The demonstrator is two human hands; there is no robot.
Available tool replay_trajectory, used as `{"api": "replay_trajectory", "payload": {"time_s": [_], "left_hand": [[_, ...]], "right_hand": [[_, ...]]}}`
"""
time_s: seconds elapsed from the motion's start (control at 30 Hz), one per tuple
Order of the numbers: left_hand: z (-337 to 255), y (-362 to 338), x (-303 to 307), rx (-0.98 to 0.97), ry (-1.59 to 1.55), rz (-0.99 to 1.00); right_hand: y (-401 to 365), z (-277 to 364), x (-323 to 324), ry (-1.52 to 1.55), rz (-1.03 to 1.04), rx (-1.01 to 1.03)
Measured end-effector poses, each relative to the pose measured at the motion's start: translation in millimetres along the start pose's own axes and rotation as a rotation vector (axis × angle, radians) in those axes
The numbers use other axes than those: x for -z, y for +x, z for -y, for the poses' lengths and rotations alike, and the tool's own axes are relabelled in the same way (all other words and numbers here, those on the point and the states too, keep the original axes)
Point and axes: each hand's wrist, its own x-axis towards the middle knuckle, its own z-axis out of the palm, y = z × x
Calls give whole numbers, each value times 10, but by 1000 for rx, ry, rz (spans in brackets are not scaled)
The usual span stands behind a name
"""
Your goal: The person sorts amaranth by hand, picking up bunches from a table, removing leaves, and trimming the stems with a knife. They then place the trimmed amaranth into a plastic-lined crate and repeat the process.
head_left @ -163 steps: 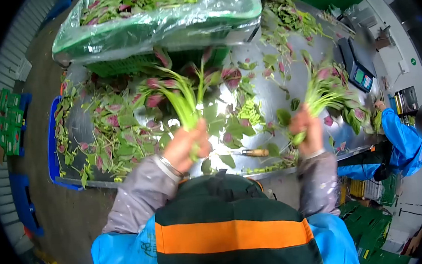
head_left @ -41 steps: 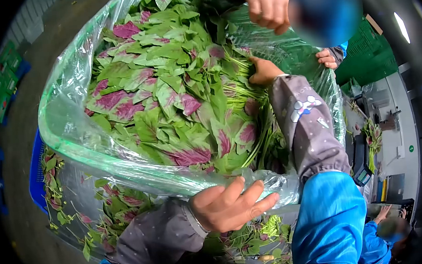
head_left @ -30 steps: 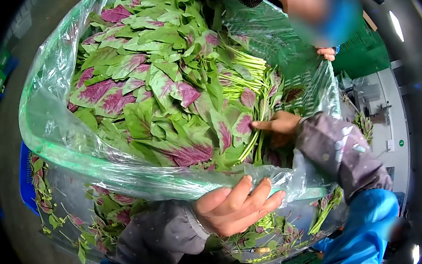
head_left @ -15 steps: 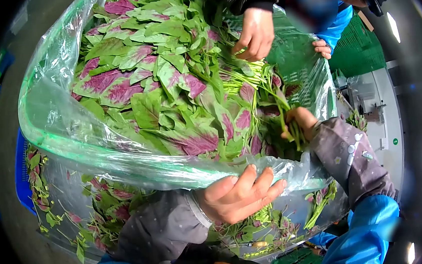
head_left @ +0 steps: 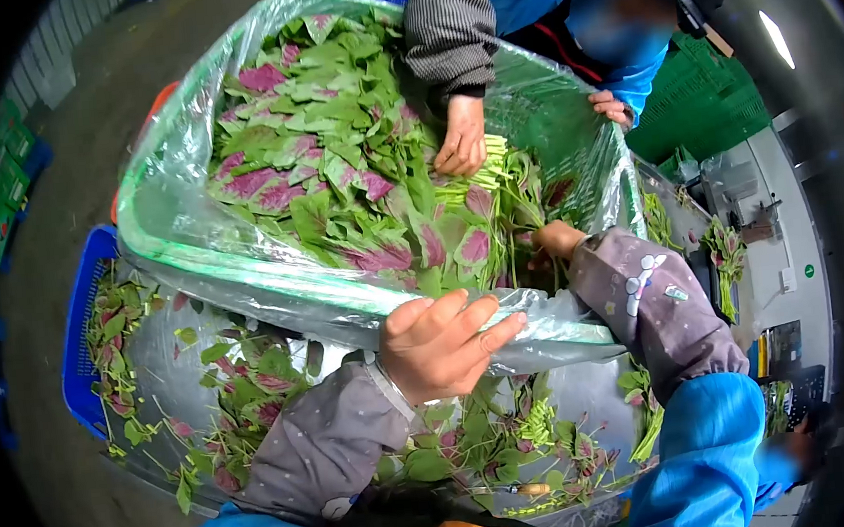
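A green crate (head_left: 273, 284) lined with clear plastic holds a heap of green and purple leafy stems (head_left: 332, 151). My left hand (head_left: 449, 346) rests against the crate's near rim, fingers apart, holding nothing. Inside the near right corner, my right hand (head_left: 556, 244) is curled on leafy stems, its fingertips partly hidden among them. Across the crate, a co-worker's hand (head_left: 461, 138) touches the pale stems, and their other hand (head_left: 611, 108) is on the far right rim.
Loose leaves (head_left: 252, 384) and stems lie on the metal table (head_left: 175, 370) below the crate. A small wooden-handled tool (head_left: 532, 489) is near its front edge. A blue basket (head_left: 79, 354) stands left, green crates (head_left: 704, 103) at the back right, and another bunch (head_left: 726, 262) at the right.
The view has shifted, showing more of the table. My right hand is lower among the stems it held up. The co-worker's hand has moved down onto the pale stems.
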Motion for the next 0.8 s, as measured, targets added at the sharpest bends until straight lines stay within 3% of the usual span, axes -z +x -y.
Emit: {"api": "replay_trajectory", "payload": {"time_s": [0.03,0.13,0.2,0.27,0.37,0.53,0.63,0.67,0.7,0.77,0.8], "left_hand": [[-3,8,14,10,-23,17],[-70,55,48,35,-64,12],[-80,67,76,28,-47,24],[-81,60,68,28,-39,26],[-110,83,86,23,-7,31],[-83,65,65,-22,42,36],[-87,53,71,-10,33,33],[-102,74,113,21,-15,81],[-131,118,192,52,-62,127],[-184,171,393,103,-193,252],[-214,187,517,146,-312,208]], "right_hand": [[-38,-41,66,176,-60,-11],[-10,-112,36,112,-61,-24],[306,-307,-231,-287,-185,99],[32,-21,-384,-548,-205,18],[160,-83,-450,-491,-230,-46],[481,-106,17,-743,-164,474],[-165,79,249,437,-39,98],[-332,29,411,859,228,14],[-811,181,399,871,130,10],[-1210,122,526,884,178,71],[-1437,122,543,948,122,132]]}}
